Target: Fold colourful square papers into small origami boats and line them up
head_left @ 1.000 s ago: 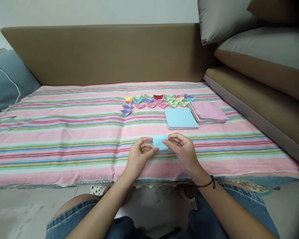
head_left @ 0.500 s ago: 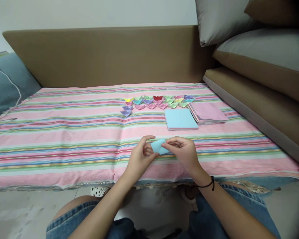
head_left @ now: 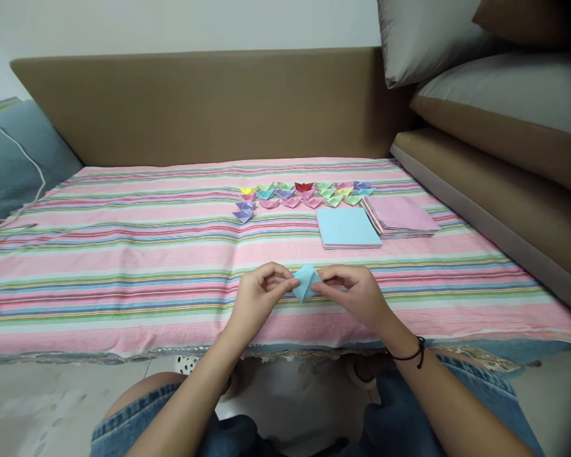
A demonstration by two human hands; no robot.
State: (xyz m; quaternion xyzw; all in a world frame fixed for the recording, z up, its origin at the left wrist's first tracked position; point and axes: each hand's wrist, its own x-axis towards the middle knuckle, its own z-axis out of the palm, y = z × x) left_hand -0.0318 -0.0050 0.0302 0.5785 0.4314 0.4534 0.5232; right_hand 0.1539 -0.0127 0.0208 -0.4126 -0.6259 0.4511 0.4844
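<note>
A small light-blue folded paper point(head_left: 306, 281) is pinched between both my hands, just above the striped cloth point(head_left: 124, 266) near its front edge. My left hand point(head_left: 258, 298) grips its left side with curled fingers. My right hand point(head_left: 351, 293) grips its right side, thumb and fingers closed on it. The paper shows a pointed, diamond-like shape. Beyond my hands lies a stack of light-blue square sheets point(head_left: 347, 227), and right of it a stack of pink sheets point(head_left: 400, 214).
Several small folded paper shapes in many colours point(head_left: 302, 193) lie in rows behind the stacks. A brown padded backrest point(head_left: 209, 101) and cushions point(head_left: 499, 95) border the far and right sides. A white cable point(head_left: 23, 158) lies at the left.
The blue paper has gone from a flat rectangle to a pointed folded shape between my fingers. Both hands have dropped slightly towards the front edge of the cloth.
</note>
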